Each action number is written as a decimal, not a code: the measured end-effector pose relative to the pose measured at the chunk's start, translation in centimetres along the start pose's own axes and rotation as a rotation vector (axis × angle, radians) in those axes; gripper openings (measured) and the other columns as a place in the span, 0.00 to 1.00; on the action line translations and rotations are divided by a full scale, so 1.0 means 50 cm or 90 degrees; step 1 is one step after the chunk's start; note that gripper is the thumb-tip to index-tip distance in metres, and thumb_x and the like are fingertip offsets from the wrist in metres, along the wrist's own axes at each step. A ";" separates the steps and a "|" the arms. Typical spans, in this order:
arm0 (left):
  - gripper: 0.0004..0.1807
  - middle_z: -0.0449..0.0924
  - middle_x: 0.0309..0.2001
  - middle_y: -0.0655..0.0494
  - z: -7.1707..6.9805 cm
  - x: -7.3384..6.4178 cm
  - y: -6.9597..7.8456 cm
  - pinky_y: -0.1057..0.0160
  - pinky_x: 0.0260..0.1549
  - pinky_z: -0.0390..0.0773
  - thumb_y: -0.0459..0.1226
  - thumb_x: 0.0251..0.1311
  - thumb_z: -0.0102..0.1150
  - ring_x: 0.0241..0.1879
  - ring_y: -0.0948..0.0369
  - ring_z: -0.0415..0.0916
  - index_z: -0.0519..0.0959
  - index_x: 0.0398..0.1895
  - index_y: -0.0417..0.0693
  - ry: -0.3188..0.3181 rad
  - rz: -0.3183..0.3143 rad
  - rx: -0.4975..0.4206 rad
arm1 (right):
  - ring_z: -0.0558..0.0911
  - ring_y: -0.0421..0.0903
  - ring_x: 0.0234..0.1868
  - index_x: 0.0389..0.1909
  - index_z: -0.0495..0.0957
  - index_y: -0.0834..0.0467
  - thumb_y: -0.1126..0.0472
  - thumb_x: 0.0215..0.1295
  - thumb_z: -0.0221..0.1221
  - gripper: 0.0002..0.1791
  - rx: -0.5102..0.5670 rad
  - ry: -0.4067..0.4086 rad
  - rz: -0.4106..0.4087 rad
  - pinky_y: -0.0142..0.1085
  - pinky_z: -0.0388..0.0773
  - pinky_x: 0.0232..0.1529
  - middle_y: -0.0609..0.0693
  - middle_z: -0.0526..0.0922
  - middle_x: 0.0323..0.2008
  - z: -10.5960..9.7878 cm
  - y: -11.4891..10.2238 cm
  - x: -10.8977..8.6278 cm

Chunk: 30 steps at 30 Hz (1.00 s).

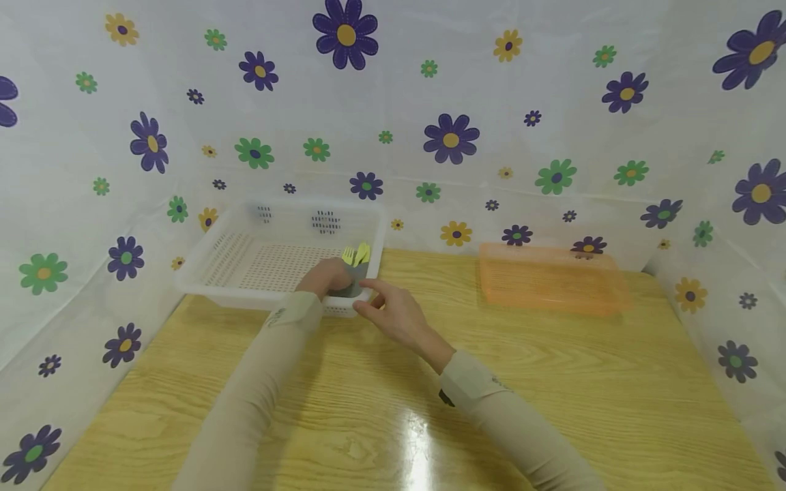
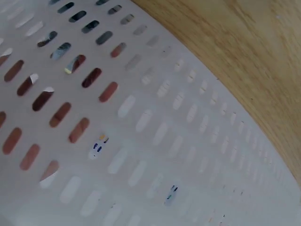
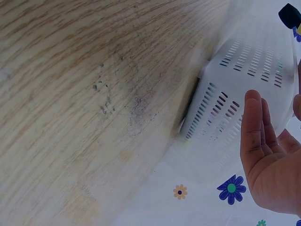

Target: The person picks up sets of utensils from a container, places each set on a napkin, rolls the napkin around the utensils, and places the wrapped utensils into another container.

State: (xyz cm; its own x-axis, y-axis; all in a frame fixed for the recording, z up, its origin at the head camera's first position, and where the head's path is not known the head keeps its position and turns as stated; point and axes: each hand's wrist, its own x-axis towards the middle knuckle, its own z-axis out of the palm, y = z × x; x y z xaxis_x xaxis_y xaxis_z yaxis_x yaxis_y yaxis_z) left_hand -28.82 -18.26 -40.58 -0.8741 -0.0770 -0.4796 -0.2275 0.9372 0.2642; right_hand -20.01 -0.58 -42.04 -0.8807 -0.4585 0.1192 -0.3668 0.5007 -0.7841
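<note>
A white slotted plastic basket point(image 1: 224, 294) stands at the back left of the table. In its front right corner is a grey holder point(image 1: 355, 279), with a yellow-green fork point(image 1: 348, 255) and another yellow-green utensil point(image 1: 362, 254) sticking out at the far end. My left hand point(image 1: 325, 276) reaches over the front rim and grips the grey holder at its left side; its fingertips are hidden. Through the basket's slots point(image 2: 127, 106), the left wrist view shows only bits of skin. My right hand point(image 1: 396, 315) is at the basket's right front corner, fingers extended point(image 3: 252, 122), thumb and forefinger by the rim.
An orange slotted tray point(image 1: 491, 303) lies at the back right of the wooden table point(image 1: 381, 416). A white sheet with printed flowers point(image 1: 393, 102) hangs behind the table and along both sides, close to the basket's back and left.
</note>
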 end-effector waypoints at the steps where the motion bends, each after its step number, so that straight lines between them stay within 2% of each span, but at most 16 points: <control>1: 0.26 0.76 0.52 0.43 0.000 -0.003 0.001 0.53 0.54 0.73 0.47 0.70 0.50 0.48 0.51 0.73 0.74 0.59 0.36 -0.003 0.007 0.000 | 0.80 0.41 0.26 0.67 0.72 0.51 0.48 0.70 0.59 0.27 0.001 0.000 -0.001 0.34 0.75 0.26 0.49 0.86 0.35 0.000 0.000 0.000; 5: 0.34 0.77 0.52 0.41 0.005 -0.015 0.001 0.52 0.54 0.74 0.56 0.64 0.54 0.47 0.51 0.74 0.75 0.57 0.33 0.005 0.045 0.023 | 0.79 0.41 0.25 0.67 0.72 0.49 0.48 0.70 0.59 0.26 -0.002 0.002 -0.002 0.34 0.74 0.26 0.49 0.86 0.34 0.002 0.002 -0.001; 8: 0.33 0.78 0.49 0.41 0.011 -0.017 0.001 0.52 0.52 0.75 0.56 0.64 0.55 0.44 0.51 0.74 0.77 0.53 0.33 0.013 0.057 0.023 | 0.78 0.41 0.24 0.67 0.72 0.49 0.48 0.70 0.60 0.26 -0.006 0.004 0.000 0.33 0.74 0.25 0.49 0.86 0.34 0.003 0.002 -0.002; 14: 0.29 0.78 0.46 0.43 0.018 -0.003 0.005 0.53 0.51 0.76 0.52 0.66 0.55 0.42 0.52 0.75 0.77 0.52 0.33 0.019 0.054 0.028 | 0.78 0.40 0.24 0.67 0.72 0.50 0.48 0.71 0.59 0.26 -0.002 0.004 -0.001 0.33 0.74 0.25 0.49 0.86 0.34 0.005 0.001 0.001; 20: 0.29 0.78 0.48 0.42 0.017 -0.002 0.005 0.53 0.53 0.75 0.52 0.68 0.53 0.45 0.52 0.76 0.76 0.54 0.33 0.012 0.054 0.055 | 0.80 0.40 0.26 0.67 0.72 0.50 0.48 0.71 0.59 0.26 0.001 -0.001 -0.002 0.34 0.76 0.26 0.50 0.87 0.37 0.005 0.001 0.003; 24: 0.26 0.78 0.46 0.43 0.015 -0.004 0.006 0.53 0.49 0.77 0.50 0.66 0.54 0.43 0.52 0.76 0.76 0.52 0.35 0.021 0.053 0.060 | 0.82 0.40 0.29 0.68 0.72 0.51 0.48 0.71 0.58 0.27 -0.007 -0.005 -0.003 0.34 0.77 0.28 0.51 0.88 0.40 -0.001 0.001 0.005; 27: 0.25 0.78 0.47 0.43 0.012 -0.008 0.011 0.52 0.48 0.76 0.47 0.66 0.51 0.44 0.51 0.76 0.74 0.56 0.35 0.034 0.055 0.046 | 0.82 0.40 0.29 0.68 0.71 0.52 0.49 0.72 0.57 0.27 -0.005 0.003 -0.004 0.34 0.77 0.27 0.53 0.87 0.41 -0.014 0.003 0.002; 30: 0.28 0.75 0.52 0.40 0.009 -0.017 0.017 0.49 0.53 0.75 0.45 0.68 0.48 0.49 0.48 0.74 0.66 0.63 0.34 0.054 0.063 0.026 | 0.84 0.43 0.29 0.69 0.70 0.54 0.50 0.72 0.57 0.27 0.004 0.016 0.006 0.34 0.77 0.25 0.55 0.87 0.42 -0.034 0.011 -0.009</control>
State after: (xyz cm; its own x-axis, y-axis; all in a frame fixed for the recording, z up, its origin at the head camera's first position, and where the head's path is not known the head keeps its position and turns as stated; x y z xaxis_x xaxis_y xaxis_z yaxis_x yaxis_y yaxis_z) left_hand -28.07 -17.26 -40.34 -0.9250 -0.0099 -0.3799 -0.1216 0.9548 0.2712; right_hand -20.32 1.17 -41.49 -0.8914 -0.4350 0.1272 -0.3565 0.4997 -0.7894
